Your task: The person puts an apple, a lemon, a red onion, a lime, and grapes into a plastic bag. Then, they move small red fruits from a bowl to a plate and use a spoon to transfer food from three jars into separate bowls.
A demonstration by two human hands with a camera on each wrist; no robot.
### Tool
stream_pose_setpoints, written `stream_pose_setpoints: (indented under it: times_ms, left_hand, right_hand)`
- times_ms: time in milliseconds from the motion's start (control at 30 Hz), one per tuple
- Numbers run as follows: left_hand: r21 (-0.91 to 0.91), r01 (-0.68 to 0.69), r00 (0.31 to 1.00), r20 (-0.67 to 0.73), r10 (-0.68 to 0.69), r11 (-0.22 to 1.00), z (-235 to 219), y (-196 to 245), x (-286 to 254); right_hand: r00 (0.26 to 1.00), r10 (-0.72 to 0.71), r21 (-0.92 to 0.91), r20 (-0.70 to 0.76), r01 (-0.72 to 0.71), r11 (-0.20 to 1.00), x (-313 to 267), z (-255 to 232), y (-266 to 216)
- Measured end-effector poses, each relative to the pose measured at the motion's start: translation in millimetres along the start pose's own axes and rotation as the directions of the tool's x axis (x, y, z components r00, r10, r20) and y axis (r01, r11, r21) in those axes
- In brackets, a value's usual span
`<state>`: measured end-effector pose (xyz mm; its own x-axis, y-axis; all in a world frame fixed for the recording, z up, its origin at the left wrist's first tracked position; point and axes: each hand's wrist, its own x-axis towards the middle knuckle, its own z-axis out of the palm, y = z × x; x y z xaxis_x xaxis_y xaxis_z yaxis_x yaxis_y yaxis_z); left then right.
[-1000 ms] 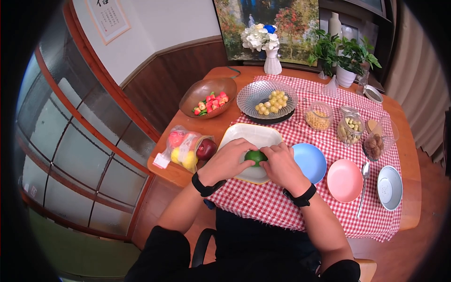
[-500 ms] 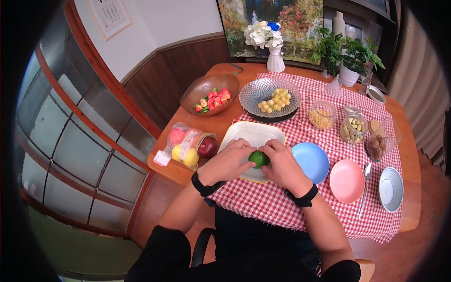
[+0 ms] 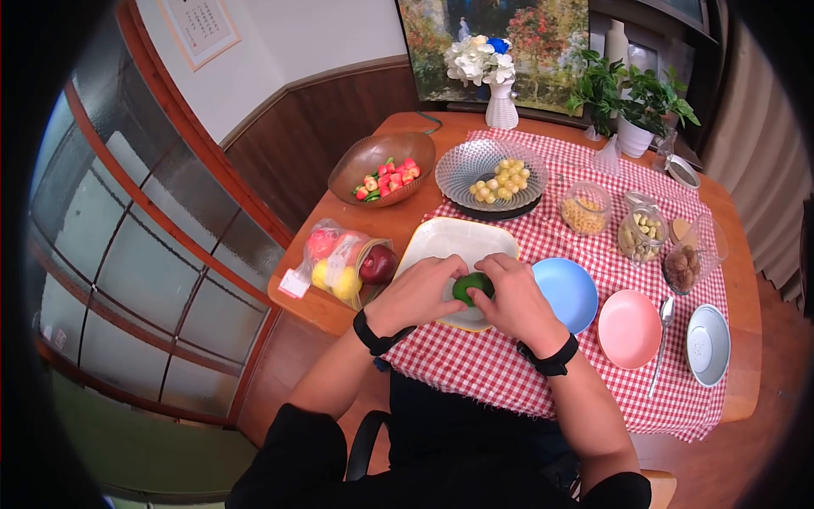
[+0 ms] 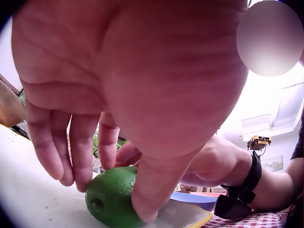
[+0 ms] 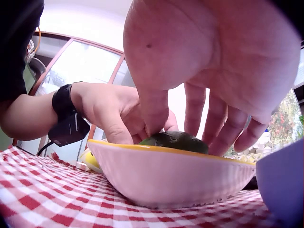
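A green lime (image 3: 476,289) is held between both hands over the white rectangular dish (image 3: 458,240) with a yellow rim. My left hand (image 3: 429,293) grips its left side; in the left wrist view the thumb lies along the lime (image 4: 111,197) and a fingertip meets its far edge. From the right, my right hand (image 3: 519,299) pinches it with thumb and fingers. The right wrist view shows the lime's upper part (image 5: 178,141) above the dish rim, its lower part hidden by the dish wall (image 5: 175,180).
Left of the dish lies a clear bag of fruit (image 3: 335,267). Blue (image 3: 565,295), pink (image 3: 629,329) and grey (image 3: 708,343) bowls stand at right, with a spoon (image 3: 661,339). Behind are a brown bowl (image 3: 346,170), a glass bowl of grapes (image 3: 458,165) and jars (image 3: 642,233).
The lime has turned within my hands and now tilts, with the right thumb across it. Both hands have shifted slightly to the right. The whole head view has also drifted a little.
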<state>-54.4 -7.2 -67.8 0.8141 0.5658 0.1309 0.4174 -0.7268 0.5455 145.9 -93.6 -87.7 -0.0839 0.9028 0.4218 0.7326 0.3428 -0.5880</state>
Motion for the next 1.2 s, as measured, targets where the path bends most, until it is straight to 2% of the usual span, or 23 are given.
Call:
stream_pose_setpoints:
  times_ms: [100,167,200,267,400,467,700,767,867,967,1067,1200]
  left_hand:
    - [0.079,0.011,1.0,0.007,-0.012,0.997,0.8,-4.7,-1.1]
    - [0.135,-0.081,0.994,-0.064,0.091,0.988,-0.2,-7.2,-2.8]
    - [0.137,-0.08,0.994,-0.063,0.089,0.987,-1.2,-5.7,-3.3]
    - [0.125,-0.002,1.0,-0.029,0.006,0.992,-3.5,0.8,-6.1]
    - [0.097,-0.009,0.998,-0.056,0.015,0.995,-0.8,2.9,-5.4]
    - [0.054,-0.1,0.99,-0.093,0.105,0.994,-4.1,7.1,-4.0]
    - [0.044,-0.061,0.993,-0.099,0.065,0.997,1.5,7.4,-0.8]
    - [0.018,-0.01,0.995,-0.095,0.012,1.0,2.7,4.6,0.1]
    - [-0.046,-0.01,0.993,-0.12,0.005,0.999,5.5,-0.2,0.4]
    - [-0.026,-0.012,0.995,-0.104,0.009,1.0,3.2,1.4,-0.6]
    - [-0.016,-0.043,0.992,-0.118,0.04,0.999,0.4,4.5,-0.5]
    - [-0.033,-0.059,0.99,-0.131,0.054,0.998,0.4,5.9,0.1]
  right_hand:
    - [0.998,-0.007,0.029,0.056,0.005,1.0,-0.6,0.5,2.2]
    - [0.997,-0.071,-0.008,-0.023,0.071,0.997,-1.9,1.3,2.5]
    - [0.997,-0.072,-0.005,-0.025,0.072,0.997,-1.8,1.7,3.3]
    - [0.995,-0.09,-0.061,-0.042,0.087,0.994,-2.1,3.1,4.4]
    - [0.998,-0.058,-0.055,0.005,0.059,0.997,-2.2,2.9,7.9]
    - [0.997,-0.03,-0.058,0.068,0.034,0.998,-2.0,0.1,3.9]
    - [0.999,0.036,-0.007,0.03,-0.036,0.999,0.2,-1.4,-3.1]
    - [0.999,-0.048,0.056,-0.014,0.049,0.997,1.0,0.1,0.2]
    - [0.995,-0.097,0.022,-0.034,0.098,0.995,0.4,1.3,1.8]
    - [0.998,-0.061,-0.005,0.028,0.061,0.998,1.1,0.0,4.3]
    - [0.995,-0.09,0.005,-0.046,0.09,0.996,-0.1,3.7,4.2]
    - [0.996,-0.09,0.025,-0.018,0.091,0.996,0.7,3.1,3.3]
